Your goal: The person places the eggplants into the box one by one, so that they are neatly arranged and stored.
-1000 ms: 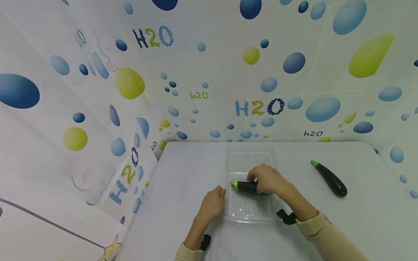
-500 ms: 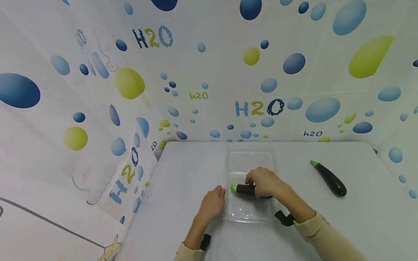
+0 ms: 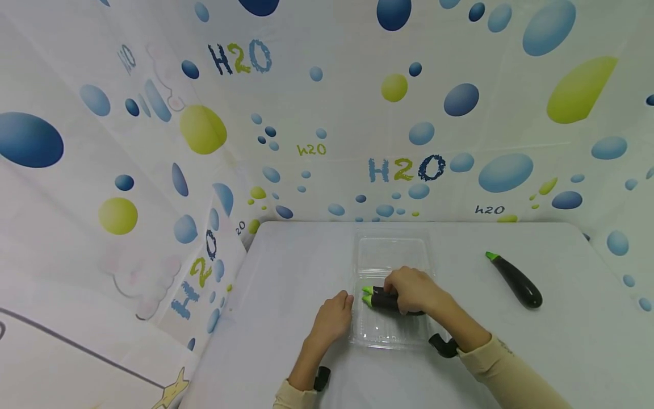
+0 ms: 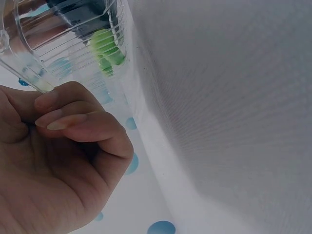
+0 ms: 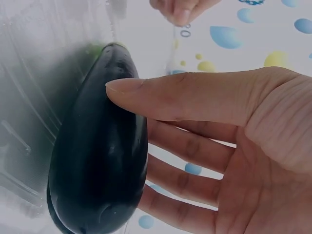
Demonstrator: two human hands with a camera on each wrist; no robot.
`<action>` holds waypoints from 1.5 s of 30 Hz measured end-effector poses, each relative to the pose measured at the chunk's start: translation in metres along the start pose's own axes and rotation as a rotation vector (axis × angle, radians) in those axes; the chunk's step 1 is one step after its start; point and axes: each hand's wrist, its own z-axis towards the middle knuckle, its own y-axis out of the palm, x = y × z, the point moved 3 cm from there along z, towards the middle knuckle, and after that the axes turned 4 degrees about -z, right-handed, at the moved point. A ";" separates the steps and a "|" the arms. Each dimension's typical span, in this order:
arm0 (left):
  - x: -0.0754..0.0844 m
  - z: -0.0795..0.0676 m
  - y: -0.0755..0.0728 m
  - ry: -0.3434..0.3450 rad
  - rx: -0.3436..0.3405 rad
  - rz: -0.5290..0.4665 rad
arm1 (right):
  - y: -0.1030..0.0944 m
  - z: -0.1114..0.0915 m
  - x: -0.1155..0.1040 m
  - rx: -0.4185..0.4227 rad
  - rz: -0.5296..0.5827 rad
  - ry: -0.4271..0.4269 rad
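An open clear plastic clamshell box (image 3: 393,336) lies on the white table, its lid folded back toward the wall. Two dark eggplants with green stem ends lie side by side in its near half. The nearer eggplant (image 3: 383,303) is gripped by my right hand (image 3: 416,288); in the right wrist view the thumb presses one side of this eggplant (image 5: 97,146) and the fingers reach behind it. The farther eggplant (image 3: 378,289) is mostly hidden by that hand. My left hand (image 3: 333,318) pinches the left rim of the box, fingers curled in the left wrist view.
A third eggplant (image 3: 516,282) rests on the table to the right of the box. Behind the table stands a white wall sheet (image 3: 347,113) printed with blue and green drops and "H2O" lettering. Dark wrist cameras sit under both forearms.
My right hand has moved slightly toward me with the nearer eggplant, and the stem end of the farther one now shows behind it. The left hand has stayed on the rim.
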 end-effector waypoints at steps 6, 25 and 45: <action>0.000 -0.001 0.000 0.021 0.015 -0.008 | 0.008 0.002 0.000 0.010 -0.024 0.011; 0.000 -0.001 0.001 -0.006 -0.005 -0.017 | 0.016 0.003 0.002 0.027 -0.072 0.025; 0.002 -0.001 0.001 -0.028 -0.006 -0.016 | 0.003 -0.001 0.002 0.035 -0.049 0.015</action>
